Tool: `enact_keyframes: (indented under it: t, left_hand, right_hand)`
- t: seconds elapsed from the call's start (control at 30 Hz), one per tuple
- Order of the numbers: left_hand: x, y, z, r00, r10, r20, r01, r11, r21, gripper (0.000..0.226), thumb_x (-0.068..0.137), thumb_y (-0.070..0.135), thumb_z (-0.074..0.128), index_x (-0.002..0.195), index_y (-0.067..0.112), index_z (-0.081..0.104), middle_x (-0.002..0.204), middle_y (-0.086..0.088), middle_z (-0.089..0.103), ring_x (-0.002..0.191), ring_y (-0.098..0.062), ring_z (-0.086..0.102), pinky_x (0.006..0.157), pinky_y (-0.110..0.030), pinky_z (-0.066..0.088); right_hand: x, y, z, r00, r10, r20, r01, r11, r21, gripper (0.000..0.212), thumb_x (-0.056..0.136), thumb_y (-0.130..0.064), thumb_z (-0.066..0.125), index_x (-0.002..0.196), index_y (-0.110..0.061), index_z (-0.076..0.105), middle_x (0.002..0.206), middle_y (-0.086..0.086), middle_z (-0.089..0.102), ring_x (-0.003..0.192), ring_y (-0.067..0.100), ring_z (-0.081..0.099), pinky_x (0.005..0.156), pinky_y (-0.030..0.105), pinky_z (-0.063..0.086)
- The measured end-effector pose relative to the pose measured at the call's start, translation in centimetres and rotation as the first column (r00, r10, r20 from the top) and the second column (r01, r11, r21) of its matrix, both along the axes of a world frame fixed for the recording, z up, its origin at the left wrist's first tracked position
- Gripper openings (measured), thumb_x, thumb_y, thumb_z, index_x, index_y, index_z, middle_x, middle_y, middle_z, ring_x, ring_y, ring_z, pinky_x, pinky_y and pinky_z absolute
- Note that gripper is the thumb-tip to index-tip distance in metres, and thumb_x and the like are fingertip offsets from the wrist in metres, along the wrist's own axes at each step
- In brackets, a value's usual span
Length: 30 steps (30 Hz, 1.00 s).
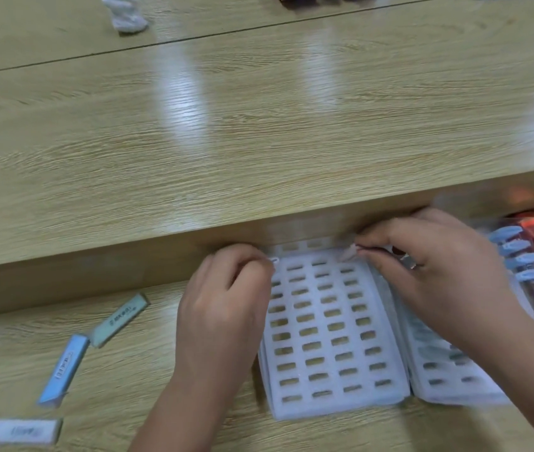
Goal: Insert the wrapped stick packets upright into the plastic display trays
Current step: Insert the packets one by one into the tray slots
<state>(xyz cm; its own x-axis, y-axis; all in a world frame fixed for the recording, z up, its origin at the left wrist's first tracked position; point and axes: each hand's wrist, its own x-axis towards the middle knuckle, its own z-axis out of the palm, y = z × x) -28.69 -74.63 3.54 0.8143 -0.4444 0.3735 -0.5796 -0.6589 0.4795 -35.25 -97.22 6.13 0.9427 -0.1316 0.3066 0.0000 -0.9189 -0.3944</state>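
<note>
Wooden table [259,141], 1. Slotted trays, 2, side by side: centre tray [331,337], right tray [448,383]. Hands, 2: left hand [226,288] curled at centre tray's far-left corner (grasp cannot be told); right hand [438,272] pinches pale packet [350,253] over its far-right slots. Loose packets, 3, flat at left: green packet [118,321], blue packet [65,370], white packet [24,430].

A raised ledge [79,275] walls the far side behind the white tray [324,353], whose far end the left hand [223,308] and the right hand [438,275], pinching a stick packet [350,254], crowd. A second tray [455,383] and packed sticks [517,247] block the right; bare tabletop [148,370] runs left to three loose packets [66,363].
</note>
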Motion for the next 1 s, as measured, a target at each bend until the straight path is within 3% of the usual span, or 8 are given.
enact_keyframes:
  t: [0.07,0.17,0.3,0.4,0.6,0.73,0.83,1.0]
  left_hand:
    - [0.0,0.0,0.1,0.990,0.074,-0.117,-0.082,0.995,-0.061,0.007,0.090,0.015,0.066,0.088,0.008,0.067,0.089,0.004,0.060,0.073,-0.011,0.056,0.055,-0.028,0.043]
    - [-0.3,0.1,-0.1,0.997,0.045,0.062,-0.047,0.998,0.028,0.014,0.090,0.015,0.065,0.091,0.002,0.070,0.091,-0.007,0.053,0.067,-0.023,0.050,0.046,-0.034,0.045]
    - [-0.1,0.8,-0.2,0.999,0.042,0.027,-0.040,0.996,-0.081,0.019,0.093,0.015,0.065,0.107,0.008,0.074,0.094,-0.004,0.057,0.074,-0.012,0.051,0.057,-0.029,0.048]
    - [-0.6,2.2,0.2,0.998,-0.015,-0.066,0.008,0.994,-0.105,0.029,0.096,0.018,0.061,0.124,0.013,0.067,0.104,0.000,0.059,0.081,-0.011,0.058,0.064,-0.029,0.053]
    - [-2.2,10.9,0.2,0.978,0.171,-0.119,-0.187,0.972,-0.139,0.021,0.092,0.020,0.060,0.109,0.019,0.072,0.104,0.009,0.058,0.087,-0.010,0.062,0.073,-0.029,0.052]
    - [-2.1,19.5,-1.0,0.884,0.431,-0.181,-0.436,0.900,0.012,0.032,0.087,0.042,0.054,0.111,0.026,0.068,0.104,0.008,0.057,0.086,-0.018,0.060,0.075,-0.038,0.054]
    - [-1.1,22.9,-1.8,0.849,0.480,-0.221,-0.424,0.868,0.258,0.049,0.081,0.056,0.048,0.111,0.022,0.068,0.104,-0.001,0.059,0.090,-0.027,0.056,0.078,-0.039,0.052]
    - [0.6,23.8,-2.2,0.887,0.426,-0.181,-0.356,0.878,0.320,0.024,0.083,0.043,0.064,0.092,0.021,0.070,0.093,0.003,0.058,0.081,-0.021,0.049,0.070,-0.037,0.047]
  right_hand:
    - [0.0,0.3,-0.4,1.000,0.013,0.022,-0.011,0.995,-0.103,0.012,0.092,-0.030,0.064,0.091,-0.026,0.074,0.087,-0.013,0.069,0.082,0.020,0.061,0.058,0.034,0.050]
    - [-0.2,0.8,-0.6,0.999,0.021,0.036,-0.013,0.975,-0.223,0.019,0.094,-0.027,0.059,0.101,-0.021,0.076,0.095,-0.004,0.071,0.083,0.026,0.060,0.052,0.034,0.048]
    - [-1.0,1.2,-0.7,0.998,-0.011,0.056,0.027,0.954,-0.298,0.025,0.090,-0.018,0.060,0.109,-0.014,0.075,0.103,0.010,0.066,0.078,0.032,0.054,0.053,0.030,0.040]
    - [-1.4,2.6,-0.3,0.995,-0.063,0.076,0.077,0.974,-0.213,0.032,0.095,-0.021,0.050,0.116,-0.008,0.072,0.104,0.014,0.066,0.082,0.037,0.055,0.065,0.046,0.047]
    - [-0.6,14.6,0.9,0.986,0.110,0.127,-0.114,0.993,0.031,0.027,0.085,-0.010,0.061,0.107,-0.015,0.075,0.101,0.002,0.069,0.086,0.029,0.065,0.063,0.042,0.054]
    - [2.5,22.6,-2.0,0.954,0.299,-0.031,-0.296,0.952,0.073,0.037,0.081,-0.010,0.072,0.116,-0.021,0.067,0.118,-0.005,0.065,0.100,0.023,0.062,0.073,0.041,0.056]
    - [5.2,25.9,-3.6,0.941,0.315,-0.120,-0.318,0.948,0.002,0.042,0.079,-0.015,0.075,0.119,-0.024,0.065,0.122,-0.005,0.064,0.100,0.023,0.062,0.081,0.037,0.056]
    - [7.6,27.6,-4.5,0.928,0.229,-0.293,-0.278,0.951,-0.137,0.035,0.075,-0.024,0.081,0.105,-0.035,0.067,0.101,-0.013,0.064,0.078,0.018,0.056,0.056,0.027,0.047]
